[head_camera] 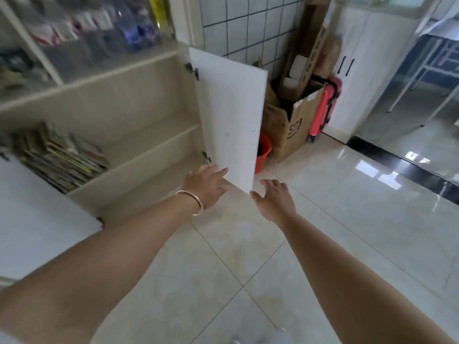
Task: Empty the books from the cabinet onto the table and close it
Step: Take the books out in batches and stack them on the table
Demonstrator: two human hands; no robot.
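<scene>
The low cabinet (139,150) stands open, both white doors swung out: the right door (231,115) and the left door (37,219) in the foreground. A stack of books (62,160) lies flat on the middle shelf at the left. The right part of that shelf and the bottom shelf are bare. My left hand (206,187), with a bangle on the wrist, reaches with straight fingers to the lower inside face of the right door. My right hand (273,197) is spread open just below and right of the door's bottom corner. Neither hand holds anything.
Above the cabinet are glass-fronted shelves (74,33) with blurred items. Right of the door stand a red bucket (263,155), a cardboard box (288,127), a red suitcase (325,108) and a white wardrobe (367,70). Glossy tiled floor (248,269) spreads beneath my arms.
</scene>
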